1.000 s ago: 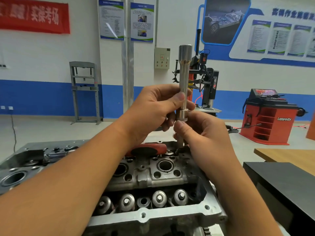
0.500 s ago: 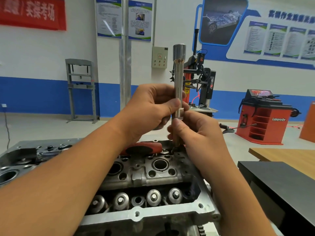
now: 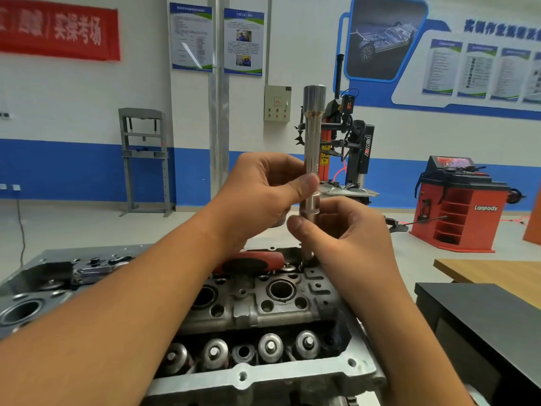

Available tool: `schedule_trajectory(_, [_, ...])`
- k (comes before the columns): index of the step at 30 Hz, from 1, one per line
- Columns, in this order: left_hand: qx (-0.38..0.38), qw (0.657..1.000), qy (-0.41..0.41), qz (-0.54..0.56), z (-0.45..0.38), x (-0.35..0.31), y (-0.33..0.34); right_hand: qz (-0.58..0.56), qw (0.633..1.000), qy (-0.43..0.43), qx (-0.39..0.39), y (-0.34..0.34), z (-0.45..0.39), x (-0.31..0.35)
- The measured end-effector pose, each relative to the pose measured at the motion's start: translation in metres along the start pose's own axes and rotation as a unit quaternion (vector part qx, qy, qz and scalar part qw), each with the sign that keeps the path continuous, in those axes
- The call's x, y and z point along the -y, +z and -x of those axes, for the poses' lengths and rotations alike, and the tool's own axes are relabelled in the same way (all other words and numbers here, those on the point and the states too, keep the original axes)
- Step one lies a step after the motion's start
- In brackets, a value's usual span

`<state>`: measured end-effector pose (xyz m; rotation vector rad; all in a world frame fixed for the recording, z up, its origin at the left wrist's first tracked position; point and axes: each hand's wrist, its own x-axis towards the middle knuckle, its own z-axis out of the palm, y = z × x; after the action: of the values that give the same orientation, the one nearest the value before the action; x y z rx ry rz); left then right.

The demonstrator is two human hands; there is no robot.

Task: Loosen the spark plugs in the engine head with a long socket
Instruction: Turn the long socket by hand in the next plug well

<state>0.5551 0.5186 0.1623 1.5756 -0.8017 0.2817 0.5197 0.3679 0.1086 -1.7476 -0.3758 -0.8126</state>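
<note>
long socket (image 3: 312,148) upright over the engine head (image 3: 263,306) far edge, left hand (image 3: 263,197) pinching its shaft, right hand (image 3: 348,230) pinching the extension below, red-handled tool (image 3: 248,262) behind (mostly blocked by forearms), tire changer (image 3: 348,148) and orange balancer (image 3: 459,206) in back

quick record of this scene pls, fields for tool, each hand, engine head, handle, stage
tool: long socket upright, joined to a thinner bar below
left hand: grips the socket's lower shaft
right hand: pinches the bar under the joint
engine head: open, valve springs showing
red handle: lying on the head behind the hands
stage: tool being assembled, not yet in a plug well
</note>
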Motion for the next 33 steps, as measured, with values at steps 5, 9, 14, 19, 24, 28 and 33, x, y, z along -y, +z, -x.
schedule_trajectory(5, [0.017,0.999,-0.001,0.029,0.0002,0.0009,0.0000,-0.008,1.000,-0.002,-0.004,-0.0026,-0.0005,-0.0001])
schedule_trajectory(9, [0.030,0.998,-0.001,0.050,0.0006,-0.0004,-0.0006,-0.032,0.999,0.007,0.022,-0.0021,-0.0018,0.0005])
schedule_trajectory(14, [-0.028,0.999,0.019,-0.012,0.0004,0.0001,-0.0006,0.000,1.000,0.010,-0.010,-0.0017,-0.0003,-0.0008])
schedule_trajectory(19, [0.032,0.998,-0.006,0.063,-0.0003,-0.0013,-0.0014,-0.013,0.999,-0.002,0.036,-0.0024,-0.0018,-0.0014])
schedule_trajectory(24, [0.000,1.000,0.025,0.019,0.0003,-0.0015,-0.0003,-0.013,1.000,0.009,0.020,-0.0016,-0.0004,-0.0008])
schedule_trajectory(28, [-0.016,0.999,0.031,0.011,-0.0008,-0.0006,-0.0022,0.003,1.000,-0.001,0.003,-0.0015,-0.0002,-0.0007])
schedule_trajectory(33, [0.026,0.999,0.007,0.044,-0.0009,-0.0008,-0.0031,-0.101,0.992,0.048,0.058,-0.0073,-0.0008,0.0024])
